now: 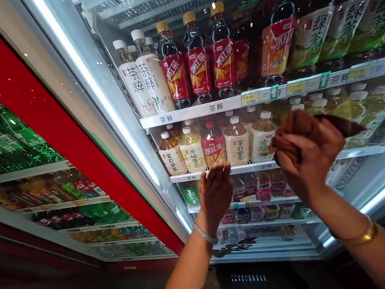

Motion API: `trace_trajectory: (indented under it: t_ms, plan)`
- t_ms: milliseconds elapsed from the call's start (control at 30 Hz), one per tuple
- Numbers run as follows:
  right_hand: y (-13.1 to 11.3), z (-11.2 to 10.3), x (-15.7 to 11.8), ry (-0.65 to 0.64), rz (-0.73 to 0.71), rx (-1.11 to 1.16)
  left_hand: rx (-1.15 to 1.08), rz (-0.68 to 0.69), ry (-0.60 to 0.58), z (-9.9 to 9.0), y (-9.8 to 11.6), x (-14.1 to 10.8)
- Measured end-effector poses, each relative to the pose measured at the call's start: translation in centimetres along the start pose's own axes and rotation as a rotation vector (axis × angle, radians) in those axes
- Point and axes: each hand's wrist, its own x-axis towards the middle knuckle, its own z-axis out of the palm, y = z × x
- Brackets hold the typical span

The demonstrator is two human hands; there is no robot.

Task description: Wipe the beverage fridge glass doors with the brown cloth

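In the head view my left hand reaches up with its fingers extended, holding nothing. Its fingertips are at the second shelf's edge, just below a bottle with a red label. My right hand, farther right, is closed on a crumpled dark reddish-brown cloth, whose pointed end sticks out to the right. This hand is in front of the middle shelf and hides some bottles there. A pale bangle is on the left wrist, a gold one on the right.
Dark bottles with red labels and white bottles stand on the upper shelf. Lower shelves hold smaller bottles. A red frame and a lit white edge run down the left, beside another drinks cabinet.
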Motion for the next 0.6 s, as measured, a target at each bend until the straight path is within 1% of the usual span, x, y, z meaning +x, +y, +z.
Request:
trace_trajectory:
  t_ms: [33, 67, 100, 167, 200, 233, 300, 333, 367, 433, 467, 500, 533, 567, 600]
  plan:
    - [-1.4, 1.0, 1.0, 0.113, -0.013, -0.073, 0.002, -0.034, -0.003, -0.2, -0.3, 0.3]
    - [-3.0, 2.1, 1.5, 0.138, -0.05, -0.109, 0.004, -0.068, -0.009, -0.5, -0.7, 0.7]
    - [-4.7, 3.1, 1.4, 0.134, -0.122, -0.118, 0.004, -0.095, -0.021, -0.8, -1.1, 1.0]
    - [-7.2, 4.2, 0.2, 0.007, -0.272, -0.059, -0.004, -0.103, -0.05, -1.4, -1.7, 1.6]
    - [-7.9, 4.3, -0.7, -0.038, -0.317, -0.021, -0.008, -0.095, -0.065, -1.7, -2.0, 1.8]
    - [-8.1, 4.1, -1.5, -0.089, -0.331, 0.016, -0.009, -0.09, -0.071, -1.9, -2.2, 2.0]
    - [-7.5, 3.2, -2.0, -0.178, -0.278, 0.062, 0.004, -0.105, -0.058, -2.4, -2.6, 2.2]
    - [-6.9, 2.7, -1.6, -0.173, -0.233, 0.06, 0.011, -0.124, -0.04, -2.6, -2.9, 2.4]
    - [-6.4, 2.4, -0.7, -0.139, -0.184, 0.035, 0.016, -0.149, -0.03, -2.8, -3.3, 2.6]
    - [-6.2, 2.7, 1.9, 0.011, -0.091, -0.052, 0.019, -0.207, -0.033, -3.2, -4.4, 3.2]
    - [-6.7, 3.3, 3.3, 0.095, -0.058, -0.088, 0.016, -0.233, -0.039, -3.4, -5.1, 3.5]
    - [-7.6, 4.1, 4.4, 0.144, -0.042, -0.106, 0.01, -0.253, -0.039, -3.5, -5.8, 3.8]
    - [-8.8, 5.0, 5.1, 0.157, -0.052, -0.097, 0.004, -0.262, -0.031, -3.6, -6.6, 4.0]
    - [-10.2, 5.9, 5.2, 0.145, -0.093, -0.071, -0.003, -0.254, -0.012, -3.7, -7.3, 4.1]
    - [-11.5, 6.6, 4.9, 0.119, -0.151, -0.047, -0.008, -0.235, 0.004, -3.8, -7.9, 4.1]
